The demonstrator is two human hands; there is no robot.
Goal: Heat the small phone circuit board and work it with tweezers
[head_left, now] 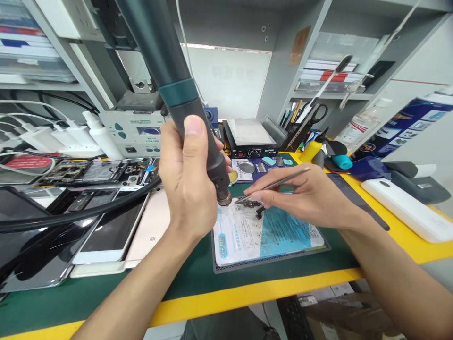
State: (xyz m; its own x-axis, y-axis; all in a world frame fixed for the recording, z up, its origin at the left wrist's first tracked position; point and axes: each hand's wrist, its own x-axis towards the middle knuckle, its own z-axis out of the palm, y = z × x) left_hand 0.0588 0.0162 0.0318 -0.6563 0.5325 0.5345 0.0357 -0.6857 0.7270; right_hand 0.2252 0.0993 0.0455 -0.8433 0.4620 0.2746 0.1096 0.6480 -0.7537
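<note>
Across the green worktop, a station is displaying “QUICK LEAD FREE”; left fingers are gripping a dark handpiece, right fingers pinching tweezers.

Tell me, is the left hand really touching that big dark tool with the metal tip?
Touching. The head view shows it plainly: the left hand is wrapped around the dark tool, with its thumb lying against it.

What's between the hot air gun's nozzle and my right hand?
In the head view, the tweezer tips and small dark parts lie between the nozzle and your right hand, with the printed pad beneath.
</note>
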